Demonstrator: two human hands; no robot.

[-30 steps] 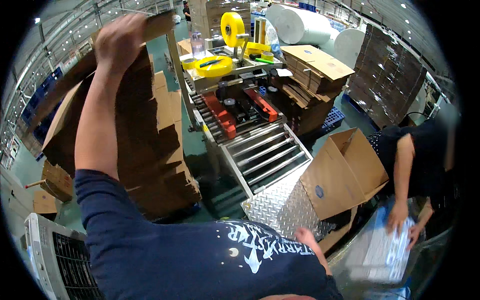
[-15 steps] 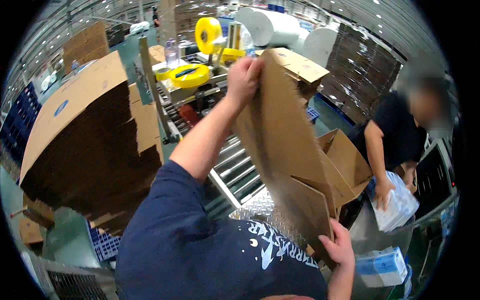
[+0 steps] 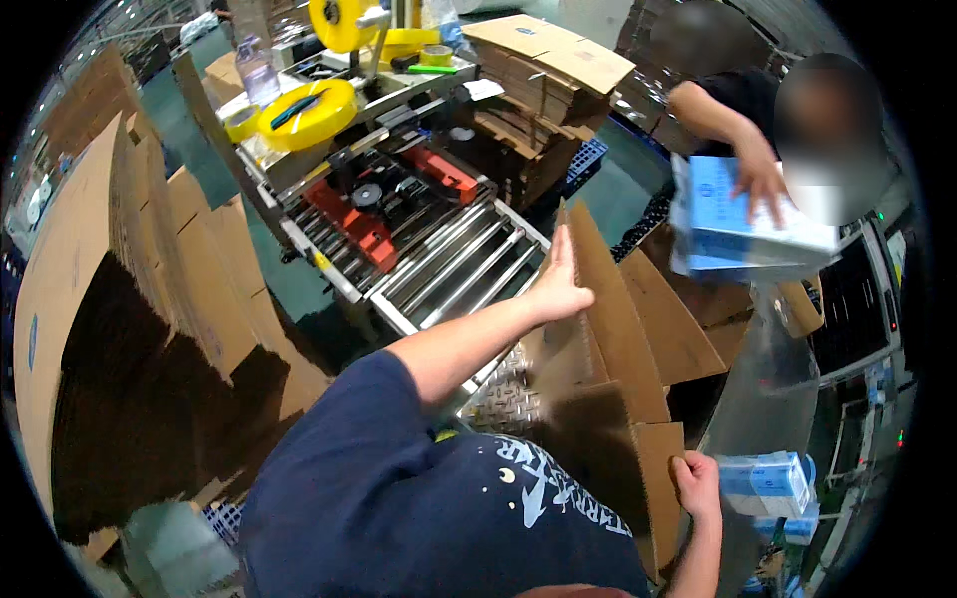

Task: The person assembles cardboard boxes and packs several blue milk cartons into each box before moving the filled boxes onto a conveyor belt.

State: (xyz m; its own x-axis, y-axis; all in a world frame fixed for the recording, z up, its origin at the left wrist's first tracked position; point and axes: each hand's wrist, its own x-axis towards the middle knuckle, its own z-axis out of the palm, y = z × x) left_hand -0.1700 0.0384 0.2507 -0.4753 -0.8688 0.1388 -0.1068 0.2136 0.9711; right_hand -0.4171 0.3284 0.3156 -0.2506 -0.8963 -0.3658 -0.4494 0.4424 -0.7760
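Note:
A brown cardboard box (image 3: 623,344), partly unfolded, stands in front of me on the right, above a metal tread plate (image 3: 503,394). My left hand (image 3: 560,287) lies flat against its far upper part, fingers stretched out and together. Lower down, my right hand (image 3: 696,483) is closed at the edge of a near flap (image 3: 661,478), the fingers curled and the fingertips partly hidden. Beyond my box, another open cardboard box (image 3: 668,324) sits beside a co-worker, whose hand (image 3: 763,189) holds a blue-and-white pack (image 3: 723,224) over it.
A roller conveyor (image 3: 474,274) with red side guides (image 3: 349,224) runs ahead. Yellow tape rolls (image 3: 309,115) and a clear bottle (image 3: 257,72) sit above it. Flat cartons (image 3: 75,289) are stacked at left, more (image 3: 548,50) beyond. Packs (image 3: 763,483) lie by the metal table (image 3: 763,399).
The cardboard has opened out and come lower. My left hand has gone from gripping its top edge to lying flat against it. The co-worker has lifted a pack. My view has shifted.

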